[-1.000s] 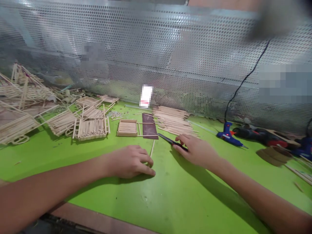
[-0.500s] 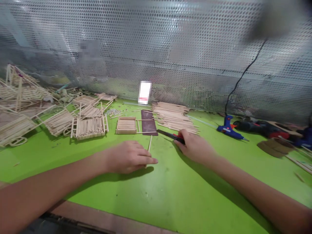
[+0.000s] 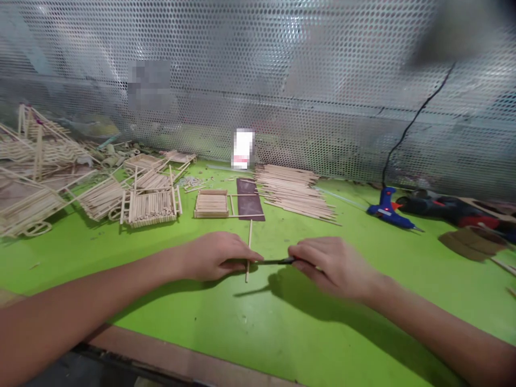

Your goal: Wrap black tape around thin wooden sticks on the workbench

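My left hand [image 3: 215, 255] presses its closed fingers on a thin wooden stick [image 3: 249, 242] that lies on the green table top [image 3: 201, 317]. A black utility knife [image 3: 274, 262] is gripped in my right hand [image 3: 332, 266], and its blade reaches left across the stick, right by my left fingertips. Behind the stick lie a dark brown sanding sheet [image 3: 250, 199] and a small flat panel of glued sticks [image 3: 211, 203].
A pile of loose sticks [image 3: 296, 193] lies at the back centre. Stick-built frames and carts [image 3: 149, 204] crowd the left. A blue glue gun [image 3: 387, 209] with a black cord sits at the right, with other tools [image 3: 447, 209] beyond. Perforated metal screen [image 3: 282, 91] closes the back.
My right hand picked the knife up from beside the stick pile and brought it left and nearer, laying the blade across the stick. My left hand stayed on the stick.
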Demonstrator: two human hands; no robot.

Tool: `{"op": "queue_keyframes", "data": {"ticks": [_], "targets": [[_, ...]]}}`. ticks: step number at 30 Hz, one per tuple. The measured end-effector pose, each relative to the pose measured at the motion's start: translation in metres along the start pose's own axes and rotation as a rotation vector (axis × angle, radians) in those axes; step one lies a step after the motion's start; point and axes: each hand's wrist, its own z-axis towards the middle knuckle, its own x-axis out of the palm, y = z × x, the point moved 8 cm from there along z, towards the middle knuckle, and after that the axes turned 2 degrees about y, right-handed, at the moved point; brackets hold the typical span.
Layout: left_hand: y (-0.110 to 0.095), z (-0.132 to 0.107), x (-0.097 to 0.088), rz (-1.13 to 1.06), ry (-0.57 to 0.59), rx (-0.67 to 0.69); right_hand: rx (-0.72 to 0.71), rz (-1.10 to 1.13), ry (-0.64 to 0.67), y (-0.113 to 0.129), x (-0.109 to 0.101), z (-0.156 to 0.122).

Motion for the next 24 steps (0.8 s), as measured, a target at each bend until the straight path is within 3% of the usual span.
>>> {"op": "queue_keyframes", "data": {"ticks": [3,7,24], "targets": [[0.002,-0.001,-0.002,-0.015,0.001,0.019,0.003,-0.093,0.112,0.020,0.011,0.003],[0.004,-0.002,-0.002,-0.017,0.007,0.028,-0.021,-0.043,0.193,0.039,0.021,0.006],[-0.002,-0.004,-0.002,0.049,0.034,0.072,-0.014,-0.020,0.236,0.046,0.025,0.007]]}}
